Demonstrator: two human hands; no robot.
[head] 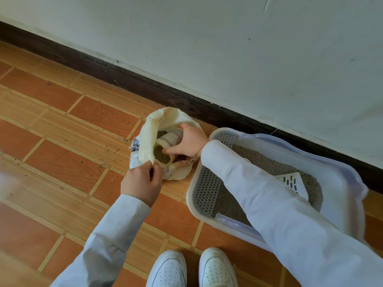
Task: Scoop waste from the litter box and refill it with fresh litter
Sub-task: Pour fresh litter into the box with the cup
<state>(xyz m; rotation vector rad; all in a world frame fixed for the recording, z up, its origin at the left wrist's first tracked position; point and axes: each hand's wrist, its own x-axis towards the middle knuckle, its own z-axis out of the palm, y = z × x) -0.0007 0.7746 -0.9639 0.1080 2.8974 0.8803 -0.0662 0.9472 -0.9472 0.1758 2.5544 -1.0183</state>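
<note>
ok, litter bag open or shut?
Open. The left hand pinches the rim of the litter bag apart; the right hand holds a cup of granules inside its mouth.

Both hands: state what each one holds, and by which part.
Left hand pinches the near rim of the cream plastic litter bag. Right hand, inside the bag's mouth, grips a litter-filled cup by its rim.

The right sleeve [279,204] crosses the litter box [342,183], hiding its middle and part of the white scoop [291,180]. The right hand [189,141] covers part of the bag's [149,129] opening; the cup [162,154] it holds is partly concealed. Both shoes [167,270] are cut off by the bottom edge. The far left is blurred.
</note>
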